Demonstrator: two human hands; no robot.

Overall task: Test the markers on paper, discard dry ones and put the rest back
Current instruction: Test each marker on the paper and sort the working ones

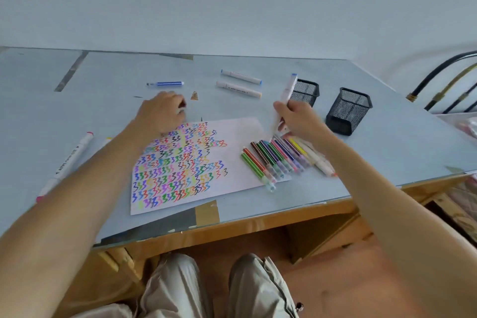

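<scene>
Paper is my landmark: it lies flat on the pale blue table in front of me, its left half packed with rows of coloured squiggles, its right half mostly bare. My right hand hovers just beyond the paper's far right corner, fingers curled round a white marker that stands nearly upright with its blue cap at the top. My left hand rests at the paper's far left corner, knuckles up and fingers curled under; something small and dark shows at the fingertips, but I cannot tell what it is or whether it is pinched. A row of thin coloured markers lies side by side across the paper's right edge, with a few thicker white ones just to the right of them. Two black mesh cups stand beyond and right of the paper, well apart from the squiggles. Farther back from the paper lie two white markers and a blue striped pen. Left of the paper, beside my forearm, lies a long white marker with a pink tip.
</scene>
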